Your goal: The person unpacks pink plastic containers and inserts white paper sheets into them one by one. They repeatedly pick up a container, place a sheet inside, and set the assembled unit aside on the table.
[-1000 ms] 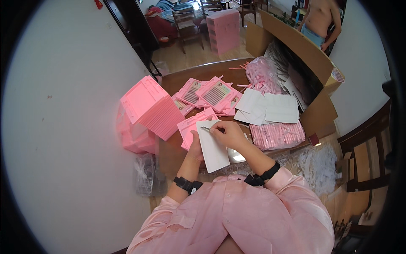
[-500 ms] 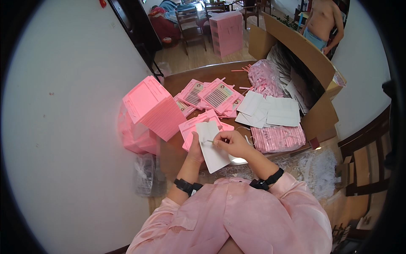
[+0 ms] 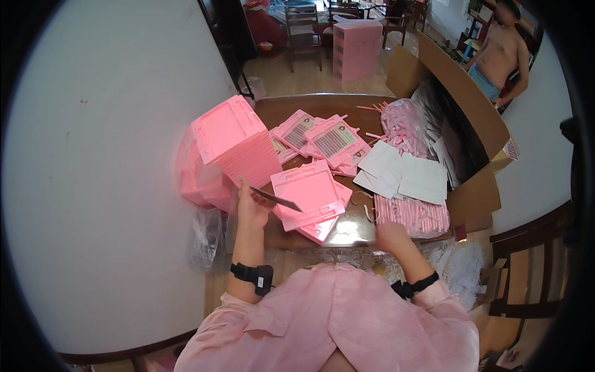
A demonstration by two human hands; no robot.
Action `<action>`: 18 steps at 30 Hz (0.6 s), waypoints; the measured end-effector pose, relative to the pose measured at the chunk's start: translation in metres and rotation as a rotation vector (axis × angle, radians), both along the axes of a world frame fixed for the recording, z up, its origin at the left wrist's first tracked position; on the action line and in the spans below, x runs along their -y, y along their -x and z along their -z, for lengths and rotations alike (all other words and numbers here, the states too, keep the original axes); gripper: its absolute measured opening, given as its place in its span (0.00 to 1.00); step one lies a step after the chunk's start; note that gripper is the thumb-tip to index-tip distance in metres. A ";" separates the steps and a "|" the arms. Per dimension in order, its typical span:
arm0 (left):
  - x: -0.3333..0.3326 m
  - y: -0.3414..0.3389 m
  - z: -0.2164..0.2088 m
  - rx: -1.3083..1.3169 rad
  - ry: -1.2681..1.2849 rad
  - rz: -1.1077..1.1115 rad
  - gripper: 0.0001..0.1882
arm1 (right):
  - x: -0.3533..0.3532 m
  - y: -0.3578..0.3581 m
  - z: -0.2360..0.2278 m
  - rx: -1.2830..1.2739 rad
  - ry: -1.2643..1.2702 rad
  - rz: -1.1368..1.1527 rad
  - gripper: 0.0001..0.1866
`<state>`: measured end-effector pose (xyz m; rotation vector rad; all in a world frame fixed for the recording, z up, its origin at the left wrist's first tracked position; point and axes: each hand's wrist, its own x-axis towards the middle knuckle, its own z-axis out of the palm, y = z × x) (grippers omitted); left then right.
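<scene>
My left hand (image 3: 251,204) grips a thin card (image 3: 282,200) by one end, tilted so its edge and darker side show. Below the card's tip lies an empty pink plastic frame tray (image 3: 308,189), resting on other pink trays near the table's front edge. My right hand (image 3: 392,237) is apart from it, by the front edge of the table, smeared by motion; its fingers cannot be made out. Just left of that hand are thin white curled strips (image 3: 367,214). Several pink boards with printed cards (image 3: 333,142) lie overlapping farther back.
At the left rises a tall stack of pink trays (image 3: 229,130). White cards (image 3: 423,178) lie on a bag of pink sticks (image 3: 412,217) at the right, beside a large open cardboard box (image 3: 474,105). Another bag (image 3: 404,127) sits behind. A person (image 3: 499,56) stands beyond.
My right hand has left the card and moved right, toward the table's front edge. My left hand has moved left and turned the card edge-on. The pink tray is now uncovered.
</scene>
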<state>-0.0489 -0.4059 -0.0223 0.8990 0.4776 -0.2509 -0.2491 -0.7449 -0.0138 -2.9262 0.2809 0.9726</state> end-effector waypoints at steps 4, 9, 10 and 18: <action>0.016 0.016 -0.010 0.012 0.044 0.105 0.52 | -0.053 -0.056 -0.022 0.747 -0.860 0.074 0.21; 0.023 0.023 -0.028 -0.052 0.106 0.114 0.50 | -0.098 -0.096 -0.013 0.923 -1.064 0.123 0.12; 0.021 0.023 -0.030 -0.044 0.140 0.144 0.50 | -0.098 -0.101 -0.011 0.886 -0.986 0.171 0.11; -0.011 0.027 0.011 0.016 -0.528 0.337 0.29 | -0.028 -0.125 -0.016 0.647 -0.855 0.378 0.11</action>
